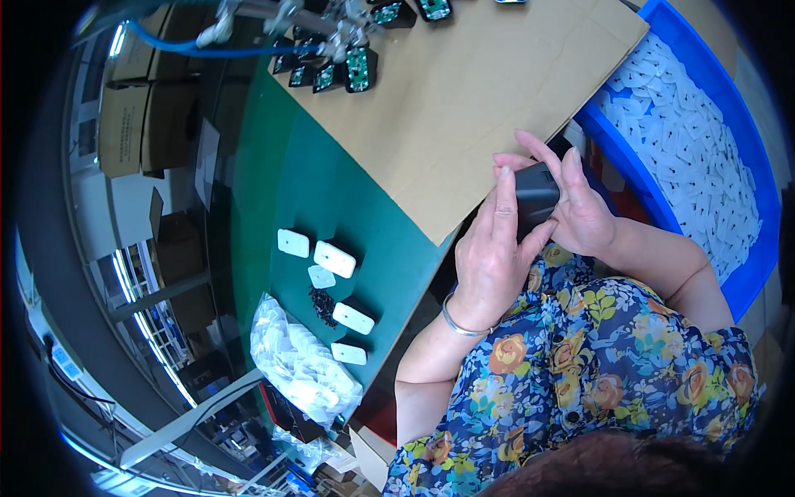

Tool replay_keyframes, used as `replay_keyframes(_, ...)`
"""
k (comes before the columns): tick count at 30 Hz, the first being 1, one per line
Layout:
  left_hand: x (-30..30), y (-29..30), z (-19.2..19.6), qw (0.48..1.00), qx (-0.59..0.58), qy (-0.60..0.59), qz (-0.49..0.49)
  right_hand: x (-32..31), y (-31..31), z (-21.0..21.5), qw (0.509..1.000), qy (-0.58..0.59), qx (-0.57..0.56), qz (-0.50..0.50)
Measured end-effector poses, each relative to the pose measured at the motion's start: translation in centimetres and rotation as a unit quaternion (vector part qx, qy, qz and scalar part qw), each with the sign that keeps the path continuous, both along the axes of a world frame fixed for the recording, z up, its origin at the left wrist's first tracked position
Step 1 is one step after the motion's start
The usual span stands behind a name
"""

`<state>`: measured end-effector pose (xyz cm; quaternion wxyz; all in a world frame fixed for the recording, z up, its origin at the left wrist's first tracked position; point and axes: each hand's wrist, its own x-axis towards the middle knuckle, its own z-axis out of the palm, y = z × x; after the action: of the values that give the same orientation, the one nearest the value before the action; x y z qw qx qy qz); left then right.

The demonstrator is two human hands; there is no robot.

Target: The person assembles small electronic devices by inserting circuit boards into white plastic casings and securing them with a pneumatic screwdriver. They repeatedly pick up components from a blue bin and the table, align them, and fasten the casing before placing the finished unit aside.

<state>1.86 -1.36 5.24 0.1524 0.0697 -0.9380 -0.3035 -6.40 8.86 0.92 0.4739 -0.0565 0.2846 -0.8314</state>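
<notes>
Between my two hands is a black plastic housing (537, 189), shaped like a small box with rounded edges. My left hand (489, 261) grips its near left side, thumb and fingers pressed against it. The fingers of my right hand (580, 203) curve around the far and right sides, some of them raised. Both hands are just off the edge of the cardboard sheet (464, 108). What lies under or inside the housing is hidden. Several black housings with green circuit boards (360, 68) stand at the sheet's far left.
A blue bin (633, 170) full of translucent white pieces (687, 132) stands at the right. On the green table (364, 199) lie several white rounded blocks (334, 258), a pile of small black parts (321, 306) and a clear bag (298, 356) of white pieces. A metal fixture with a blue hose (240, 50) overhangs the far left.
</notes>
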Motion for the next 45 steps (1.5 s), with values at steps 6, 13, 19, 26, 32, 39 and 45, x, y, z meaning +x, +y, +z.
replay_keyframes(6, 0.5, -0.5, 0.5, 0.998, -0.052, 0.034, 0.027, 0.2, -1.2, 1.4, 0.997, 0.057, -0.042, 0.017)
replay_keyframes(13, 2.0, -2.7, 0.5, 0.807, 0.59, 0.012, 0.024, -1.3, -0.8, 0.1, 0.919, 0.363, 0.02, 0.15)
replay_keyframes(19, 3.0, -3.1, 0.0, 0.795, 0.604, 0.046, 0.017, 0.4, -1.4, 1.4, 0.913, 0.388, 0.024, 0.12)
replay_keyframes(26, 3.9, -3.7, -1.1, 0.806, 0.588, 0.073, -0.008, 1.1, -1.8, 1.0, 0.858, 0.49, 0.099, 0.118)
replay_keyframes(32, 4.8, -3.9, -0.9, 0.809, 0.574, 0.124, 0.008, 1.6, -2.7, 2.2, 0.855, 0.489, 0.091, 0.144)
replay_keyframes(39, 4.3, -3.7, -0.9, 0.819, 0.55, 0.153, 0.054, 0.9, -3.4, 1.8, 0.828, 0.532, 0.086, 0.153)
replay_keyframes(45, 4.9, -4.2, -0.6, 0.769, 0.613, 0.15, 0.104, -5.6, -5.0, 5.2, 0.767, 0.635, 0.095, -0.01)
